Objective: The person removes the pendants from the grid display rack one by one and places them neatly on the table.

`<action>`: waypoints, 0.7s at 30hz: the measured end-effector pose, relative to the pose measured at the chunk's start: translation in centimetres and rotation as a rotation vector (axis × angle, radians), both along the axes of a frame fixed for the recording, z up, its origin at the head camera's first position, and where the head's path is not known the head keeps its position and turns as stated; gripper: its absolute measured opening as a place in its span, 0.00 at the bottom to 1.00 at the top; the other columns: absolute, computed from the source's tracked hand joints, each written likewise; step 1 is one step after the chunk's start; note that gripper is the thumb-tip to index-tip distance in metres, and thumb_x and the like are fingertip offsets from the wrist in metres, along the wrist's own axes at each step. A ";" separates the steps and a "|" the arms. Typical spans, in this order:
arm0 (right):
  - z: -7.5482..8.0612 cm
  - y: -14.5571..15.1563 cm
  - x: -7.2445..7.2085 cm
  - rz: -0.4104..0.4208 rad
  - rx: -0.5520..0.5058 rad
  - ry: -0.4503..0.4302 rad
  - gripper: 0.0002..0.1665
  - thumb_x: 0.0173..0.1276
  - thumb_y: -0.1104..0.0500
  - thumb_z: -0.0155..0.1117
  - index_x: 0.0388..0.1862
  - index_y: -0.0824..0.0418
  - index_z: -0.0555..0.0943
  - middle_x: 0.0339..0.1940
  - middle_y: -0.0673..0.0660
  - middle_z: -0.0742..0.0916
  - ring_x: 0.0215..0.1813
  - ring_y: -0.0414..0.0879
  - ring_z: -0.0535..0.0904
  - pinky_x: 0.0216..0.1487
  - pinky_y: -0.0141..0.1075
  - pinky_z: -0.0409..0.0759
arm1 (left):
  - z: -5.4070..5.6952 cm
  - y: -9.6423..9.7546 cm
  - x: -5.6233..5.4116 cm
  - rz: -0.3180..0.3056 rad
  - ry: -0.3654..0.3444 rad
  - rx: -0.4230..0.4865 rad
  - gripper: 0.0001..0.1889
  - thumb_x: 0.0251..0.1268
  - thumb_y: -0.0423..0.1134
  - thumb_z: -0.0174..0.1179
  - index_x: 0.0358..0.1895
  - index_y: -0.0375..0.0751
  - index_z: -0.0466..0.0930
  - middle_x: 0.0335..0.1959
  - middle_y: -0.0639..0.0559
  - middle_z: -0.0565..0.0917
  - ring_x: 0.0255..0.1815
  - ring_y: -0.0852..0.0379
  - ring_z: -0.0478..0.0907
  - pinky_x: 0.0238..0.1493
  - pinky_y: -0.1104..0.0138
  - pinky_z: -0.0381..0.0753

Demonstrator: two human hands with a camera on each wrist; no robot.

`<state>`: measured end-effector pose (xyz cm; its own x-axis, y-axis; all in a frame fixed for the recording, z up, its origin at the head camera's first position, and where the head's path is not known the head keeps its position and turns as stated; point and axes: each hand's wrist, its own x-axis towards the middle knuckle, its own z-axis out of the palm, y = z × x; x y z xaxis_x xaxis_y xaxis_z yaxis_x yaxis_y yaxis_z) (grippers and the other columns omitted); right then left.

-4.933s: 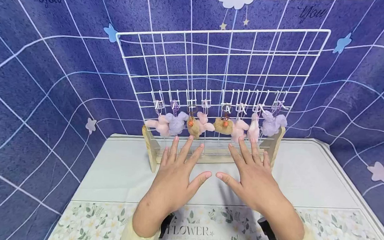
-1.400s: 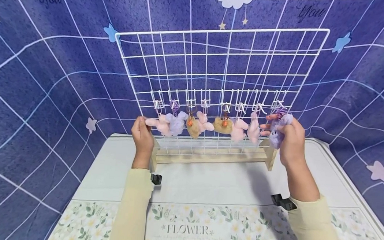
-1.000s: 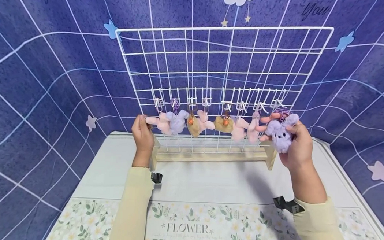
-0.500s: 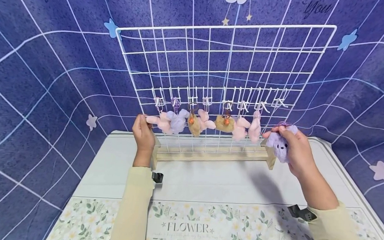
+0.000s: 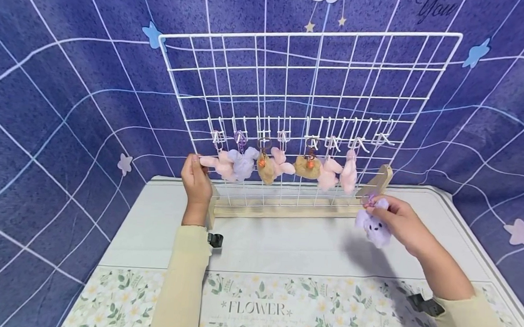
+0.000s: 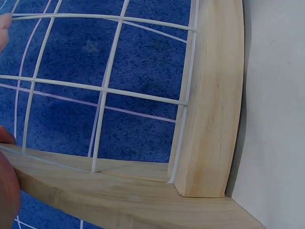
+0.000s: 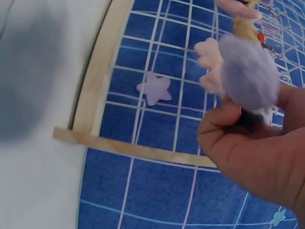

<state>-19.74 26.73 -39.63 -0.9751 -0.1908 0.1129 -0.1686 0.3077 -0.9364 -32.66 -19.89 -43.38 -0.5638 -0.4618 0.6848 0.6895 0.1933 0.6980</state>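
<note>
- Head view: pinching the lilac plush keychain at its top, beside its purple ring, between thumb and fingers of the right hand.
- Holding it clear of the hooks, dark eyes turned to the viewer, in front of the right end of the grid rack and towards the back right corner of the desk.
- Gripping the wooden stand at the rack's left edge with the left hand, fingers curled, just beside the ear of the leftmost plush.
- Displaying along the rack's lower half, left to right: pink, lilac, tan, pink, tan, pink, pink; so four pink charms, two tan charms with orange beads, one lilac charm.
- Wearing pale yellow sleeves and black wrist straps.
- Printed towards the desk's front edge with flowers and the word FLOWER; backed by a blue curtain with stars.
- Left wrist view: catching only slivers of fingers by the stand's end panel; apparently gripping it, but cannot tell how the remaining fingers lie.
- Right wrist view: pinching the same lilac keychain, slightly blurred, in front of pink and tan charms.
</note>
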 end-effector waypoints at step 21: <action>-4.2 1.6 -0.6 0.260 0.356 -0.155 0.16 0.68 0.76 0.62 0.54 0.77 0.77 0.39 0.61 0.84 0.35 0.39 0.79 0.32 0.38 0.85 | -0.1 -0.1 0.0 0.006 0.009 -0.026 0.19 0.84 0.34 0.41 0.30 0.44 0.74 0.23 0.35 0.69 0.22 0.56 0.69 0.27 0.76 0.73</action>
<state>-20.39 28.31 -43.84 -0.8901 -0.4313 -0.1472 -0.1491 0.5809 -0.8002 -32.65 -19.99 -43.51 -0.5549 -0.4472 0.7015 0.6941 0.2159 0.6867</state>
